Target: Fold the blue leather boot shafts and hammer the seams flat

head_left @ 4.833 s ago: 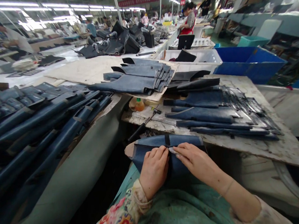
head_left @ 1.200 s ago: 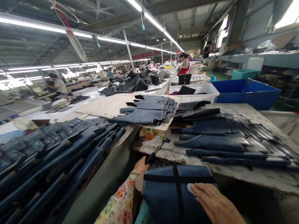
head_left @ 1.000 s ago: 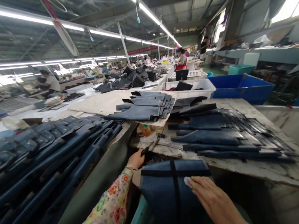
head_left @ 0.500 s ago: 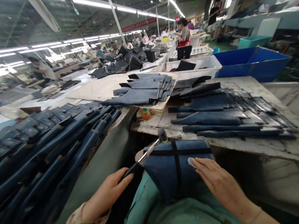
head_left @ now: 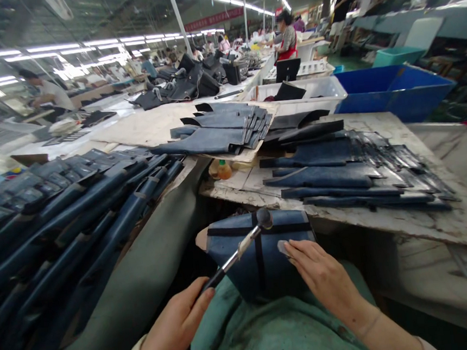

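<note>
My left hand [head_left: 178, 318] is closed round the black grip of a hammer [head_left: 243, 245]. The hammer's round dark head is over the upper middle of a dark blue leather-like panel [head_left: 282, 269]; I cannot tell if it touches. Crossed black strips [head_left: 230, 232] run over the panel, which rests on a green apron [head_left: 279, 329] on my lap. A beige flap [head_left: 201, 239] sticks out at its left corner. At the panel's right side lies my right hand [head_left: 328, 275], fingers together, pinching a small whitish translucent piece [head_left: 282, 247] against the surface.
Blue panels [head_left: 323, 175] lie in rows on the worn table ahead, with another stack [head_left: 209, 136] behind. Long blue pieces [head_left: 69, 216] cover the left bench. Small bottles [head_left: 224, 169] stand near the table edge. A white bin [head_left: 313, 102] and blue bin [head_left: 398, 95] stand beyond.
The hammer head has swung right, from the panel's upper left edge to over its strips. The panel and my right hand appear farther left in view, and the camera has shifted slightly.
</note>
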Tool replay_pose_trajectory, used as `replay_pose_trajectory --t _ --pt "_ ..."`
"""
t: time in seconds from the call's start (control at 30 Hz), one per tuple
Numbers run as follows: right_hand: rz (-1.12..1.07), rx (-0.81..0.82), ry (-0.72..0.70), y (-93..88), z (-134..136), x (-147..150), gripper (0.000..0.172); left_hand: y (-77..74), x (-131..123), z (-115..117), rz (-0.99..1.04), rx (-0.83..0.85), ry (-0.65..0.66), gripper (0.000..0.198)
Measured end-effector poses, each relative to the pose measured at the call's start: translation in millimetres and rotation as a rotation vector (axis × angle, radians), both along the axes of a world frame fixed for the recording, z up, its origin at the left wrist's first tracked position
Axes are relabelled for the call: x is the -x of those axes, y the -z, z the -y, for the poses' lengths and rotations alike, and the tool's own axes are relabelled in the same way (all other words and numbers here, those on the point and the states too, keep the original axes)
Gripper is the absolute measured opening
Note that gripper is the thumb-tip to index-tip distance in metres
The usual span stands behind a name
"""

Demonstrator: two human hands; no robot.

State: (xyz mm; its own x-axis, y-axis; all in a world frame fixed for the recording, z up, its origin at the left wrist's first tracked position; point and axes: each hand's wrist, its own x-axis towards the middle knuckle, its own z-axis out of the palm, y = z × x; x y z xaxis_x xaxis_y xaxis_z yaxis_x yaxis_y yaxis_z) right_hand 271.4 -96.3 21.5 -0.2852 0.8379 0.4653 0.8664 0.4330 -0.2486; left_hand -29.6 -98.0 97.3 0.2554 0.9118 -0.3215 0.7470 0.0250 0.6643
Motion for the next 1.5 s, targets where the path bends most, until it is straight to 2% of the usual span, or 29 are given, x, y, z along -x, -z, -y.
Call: replay_pose_trajectory --t 0.1,0.3,0.43,0.57,0.87,1.0,1.17,1.3,1.5 --pt "0.008 0.010 -0.021 0.0 -1 2 0.033 -2.8 7 2 0.076 -0.089 -0.089 0.042" --pt "0.006 0.000 -0.042 -3.3 -2 7 0.032 17.6 14 7 -0.009 0.019 -0.048 0.035" --pt "0.000 0.002 -0.056 -4.9 -3 11 0.033 19.1 14 11 0.083 -0.067 -0.125 0.040" --pt "-0.033 0.001 -0.048 -5.5 -4 10 0.033 23.1 15 5 0.031 -0.040 -0.116 0.038" --pt "-0.169 0.220 -0.135 -3.7 -8 -16 0.039 43.8 14 5 0.006 0.047 -0.099 0.041" --pt "-0.199 0.254 -0.156 -7.8 -18 -10 0.043 53.1 21 7 0.043 0.062 -0.118 0.042" --pt "-0.223 0.255 -0.192 -11.3 -24 0 0.046 64.4 29 13 0.129 0.092 -0.205 0.040" --pt "-0.235 0.253 -0.148 -6.3 -17 -11 0.047 70.2 19 16 0.178 0.115 -0.188 0.039" --pt "-0.208 0.215 -0.082 -0.4 -6 -33 0.045 67.0 -6 15 0.181 0.085 -0.160 0.037"
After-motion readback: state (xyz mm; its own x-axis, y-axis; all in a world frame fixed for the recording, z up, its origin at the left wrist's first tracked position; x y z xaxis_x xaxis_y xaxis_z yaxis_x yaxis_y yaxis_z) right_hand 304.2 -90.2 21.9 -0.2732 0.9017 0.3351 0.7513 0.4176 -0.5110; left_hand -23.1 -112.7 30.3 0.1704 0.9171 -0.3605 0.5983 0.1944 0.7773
